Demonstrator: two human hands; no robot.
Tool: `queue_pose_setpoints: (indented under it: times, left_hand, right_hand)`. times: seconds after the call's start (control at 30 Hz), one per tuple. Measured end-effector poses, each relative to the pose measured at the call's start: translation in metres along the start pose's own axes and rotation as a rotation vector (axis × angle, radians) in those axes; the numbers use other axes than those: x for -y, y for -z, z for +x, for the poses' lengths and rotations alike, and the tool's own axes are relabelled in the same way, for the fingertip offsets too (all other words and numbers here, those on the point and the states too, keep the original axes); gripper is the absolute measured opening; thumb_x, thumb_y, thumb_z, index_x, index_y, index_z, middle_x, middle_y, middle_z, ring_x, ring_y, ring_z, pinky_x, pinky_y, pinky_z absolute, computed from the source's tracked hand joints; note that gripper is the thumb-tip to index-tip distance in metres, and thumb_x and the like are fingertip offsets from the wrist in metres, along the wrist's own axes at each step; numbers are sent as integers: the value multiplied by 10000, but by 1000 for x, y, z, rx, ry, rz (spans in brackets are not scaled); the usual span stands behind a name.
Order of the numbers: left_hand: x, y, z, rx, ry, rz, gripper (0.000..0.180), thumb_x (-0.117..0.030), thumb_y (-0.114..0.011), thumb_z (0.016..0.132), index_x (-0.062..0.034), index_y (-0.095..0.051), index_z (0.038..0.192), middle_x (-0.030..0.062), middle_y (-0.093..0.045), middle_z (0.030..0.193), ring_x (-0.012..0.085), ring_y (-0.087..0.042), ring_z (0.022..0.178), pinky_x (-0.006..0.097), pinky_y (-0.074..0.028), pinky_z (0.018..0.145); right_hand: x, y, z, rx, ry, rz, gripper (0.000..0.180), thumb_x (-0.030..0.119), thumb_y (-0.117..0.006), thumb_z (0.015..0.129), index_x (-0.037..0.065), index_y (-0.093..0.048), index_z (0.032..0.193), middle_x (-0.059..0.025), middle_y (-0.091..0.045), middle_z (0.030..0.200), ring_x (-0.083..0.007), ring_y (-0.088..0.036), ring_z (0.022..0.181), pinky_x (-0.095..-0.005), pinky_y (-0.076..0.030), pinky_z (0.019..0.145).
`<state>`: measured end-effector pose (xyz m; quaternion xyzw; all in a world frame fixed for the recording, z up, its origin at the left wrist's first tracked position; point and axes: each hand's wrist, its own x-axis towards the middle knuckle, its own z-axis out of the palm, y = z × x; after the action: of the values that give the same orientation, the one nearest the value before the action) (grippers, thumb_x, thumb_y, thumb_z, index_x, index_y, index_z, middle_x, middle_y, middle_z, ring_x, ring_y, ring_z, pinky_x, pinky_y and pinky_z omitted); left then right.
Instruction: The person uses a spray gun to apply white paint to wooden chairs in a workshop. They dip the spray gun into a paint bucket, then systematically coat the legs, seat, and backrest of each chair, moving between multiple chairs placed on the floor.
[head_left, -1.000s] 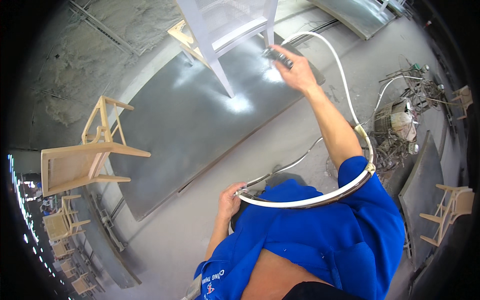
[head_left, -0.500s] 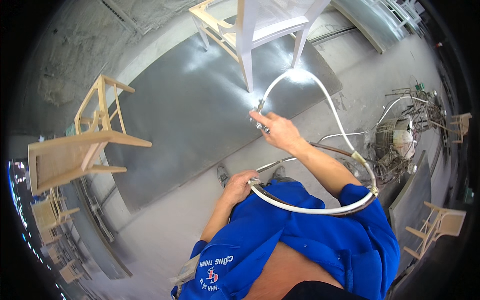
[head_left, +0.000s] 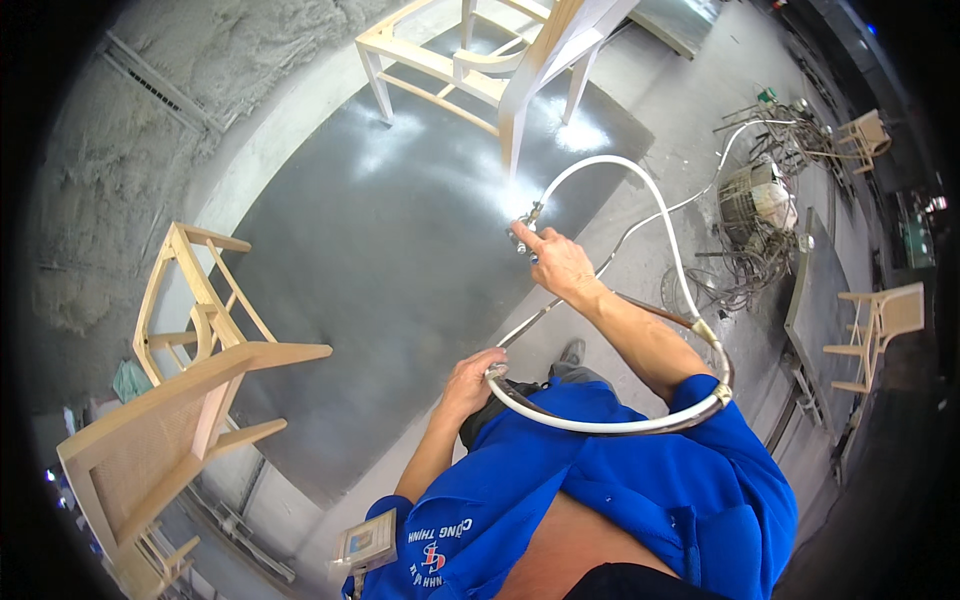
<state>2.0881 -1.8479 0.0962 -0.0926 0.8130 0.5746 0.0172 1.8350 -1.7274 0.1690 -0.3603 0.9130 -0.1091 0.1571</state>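
Note:
My right hand (head_left: 560,265) is wrapped round a metal spray gun (head_left: 527,226), its forefinger stretched along the side. White mist shows by the gun's tip, close to the lower end of a chair's leg. That wooden chair (head_left: 530,105) stands on a dark grey board (head_left: 400,240); its near parts look whitened, while the seat frame at its left stays pale wood. From the gun a white hose (head_left: 660,200) loops right and back across my body. Low in front of me, my left hand (head_left: 470,382) grips the hose, fingers closed around it.
A bare wooden chair (head_left: 215,390) lies tipped at the left. A drum-shaped container (head_left: 755,205) with tangled hoses stands at the right, near a leaning board (head_left: 815,300) and another small chair (head_left: 880,325). A rough wall (head_left: 110,160) borders the far left.
My view has turned and moved left and forward. More of the sprayed chair's seat frame shows, and the tipped chair appears nearer. Both hands keep their holds on the spray gun and hose.

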Motion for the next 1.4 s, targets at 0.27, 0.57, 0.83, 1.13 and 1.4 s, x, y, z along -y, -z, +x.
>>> queue_pose_setpoints:
  times: [0.27, 0.57, 0.83, 1.13, 1.4]
  left_hand:
    - [-29, 10, 30, 177, -246, 54, 335, -48, -705, 874, -125, -718, 1200, 131, -725, 1229, 369, -698, 1076, 434, -570, 902]
    - [-53, -31, 16, 323, -417, 169, 373, -39, -682, 879, -150, -713, 1234, 104, -717, 1262, 349, -688, 1118, 422, -568, 936]
    - [-29, -52, -37, 285, -332, 72, 319, -108, -744, 890, -118, -721, 1209, 117, -741, 1192, 335, -710, 1061, 402, -571, 903]
    - [21, 29, -82, 28, -105, -81, 308, -114, -773, 901, -120, -739, 1207, 137, -743, 1218, 305, -740, 1015, 362, -566, 891]
    - [43, 72, -141, -31, 294, -18, 357, -131, -786, 873, -186, -741, 1222, 142, -780, 1001, 311, -760, 929, 379, -577, 827]
  right_hand:
    - [69, 145, -63, -385, 135, -141, 782, 24, -640, 791, 295, -485, 1509, -165, -626, 987, -390, -682, 879, -487, -574, 768]
    - [120, 301, -118, -850, 141, -493, 580, 83, -689, 914, 291, -597, 1448, -149, -691, 868, -278, -711, 783, -416, -598, 739]
    - [93, 296, -130, -977, 362, -211, 518, 82, -668, 924, 228, -615, 1417, -225, -721, 1179, -370, -729, 1030, -434, -571, 918]
    - [91, 114, 21, -691, -127, 343, 487, 151, -644, 912, 192, -618, 1397, -276, -716, 1067, -464, -672, 1037, -503, -524, 905]
    - [171, 63, 182, -765, -33, 796, 511, 190, -643, 907, 160, -607, 1416, -224, -722, 1150, -387, -684, 1104, -414, -516, 956]
